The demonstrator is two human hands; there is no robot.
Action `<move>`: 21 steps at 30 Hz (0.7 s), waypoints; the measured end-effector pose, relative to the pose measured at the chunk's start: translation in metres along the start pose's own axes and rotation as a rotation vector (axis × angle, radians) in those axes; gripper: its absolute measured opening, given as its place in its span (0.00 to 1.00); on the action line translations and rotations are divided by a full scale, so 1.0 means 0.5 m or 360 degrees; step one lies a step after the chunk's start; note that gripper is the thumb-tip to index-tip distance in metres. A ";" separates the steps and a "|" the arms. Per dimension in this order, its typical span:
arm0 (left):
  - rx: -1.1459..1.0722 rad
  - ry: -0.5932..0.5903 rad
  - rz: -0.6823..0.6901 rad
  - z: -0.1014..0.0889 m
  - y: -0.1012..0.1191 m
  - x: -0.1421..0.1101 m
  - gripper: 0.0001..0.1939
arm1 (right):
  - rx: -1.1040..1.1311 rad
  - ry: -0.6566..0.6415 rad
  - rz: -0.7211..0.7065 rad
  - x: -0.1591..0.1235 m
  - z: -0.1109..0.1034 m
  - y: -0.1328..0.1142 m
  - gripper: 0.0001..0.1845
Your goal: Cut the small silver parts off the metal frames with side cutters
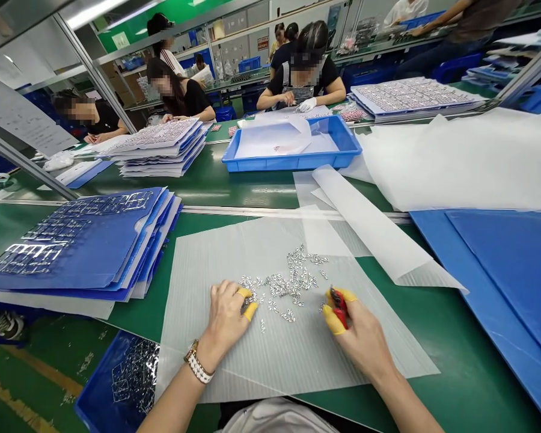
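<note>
- Loose small silver metal pieces (288,282): a scattered heap, many dozens, lying at the middle of the ribbed plastic sheet (198,300).
- Left hand (225,319): at the heap's left edge on the sheet, fingers loosely curled, nothing visible in its hold; yellow finger cots (250,311) on thumb and forefinger; a gold-and-white wristwatch (197,362) on the wrist.
- Right hand (358,343): at the heap's right edge, closed around red-handled snips (339,307), with yellow cots on its fingers; the blades are hidden.
- Progress as it stands: a heap of pieces lies free on the sheet; more metal, in frames, lies on the stacked blue folders (85,240) left of the sheet.
- Blue bin (99,385): below the sheet's left corner, holding metal frames (135,373).
- White paper strip (369,228): overlapping the sheet's far edge.
- Blue tray (293,159): beyond the sheet, across the bench, lined with white paper.
</note>
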State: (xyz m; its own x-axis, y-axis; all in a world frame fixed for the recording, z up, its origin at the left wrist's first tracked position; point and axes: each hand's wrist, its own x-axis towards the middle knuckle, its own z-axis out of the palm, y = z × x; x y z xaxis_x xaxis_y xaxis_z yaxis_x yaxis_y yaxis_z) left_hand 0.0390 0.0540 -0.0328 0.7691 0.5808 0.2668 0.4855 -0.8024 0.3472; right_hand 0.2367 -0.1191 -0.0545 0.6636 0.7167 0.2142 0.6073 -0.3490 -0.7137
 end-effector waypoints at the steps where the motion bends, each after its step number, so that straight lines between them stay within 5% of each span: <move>1: 0.0047 0.0012 0.0005 0.002 0.004 0.002 0.06 | 0.0058 0.0023 0.0022 -0.010 -0.006 0.008 0.17; 11: 0.0104 -0.0009 -0.0064 0.015 0.010 0.004 0.05 | 0.0211 -0.0254 -0.0143 -0.059 -0.031 0.017 0.24; 21: 0.0078 0.0004 -0.0085 0.026 0.013 0.012 0.05 | 0.0154 -0.0170 -0.0278 -0.060 -0.020 0.018 0.25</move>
State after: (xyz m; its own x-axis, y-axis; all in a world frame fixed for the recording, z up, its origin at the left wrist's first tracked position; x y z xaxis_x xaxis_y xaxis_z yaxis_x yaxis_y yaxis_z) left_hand 0.0523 0.0502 -0.0407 0.7403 0.6235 0.2514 0.5457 -0.7758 0.3168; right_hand 0.2264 -0.1496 -0.0607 0.4988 0.8229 0.2722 0.6608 -0.1578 -0.7337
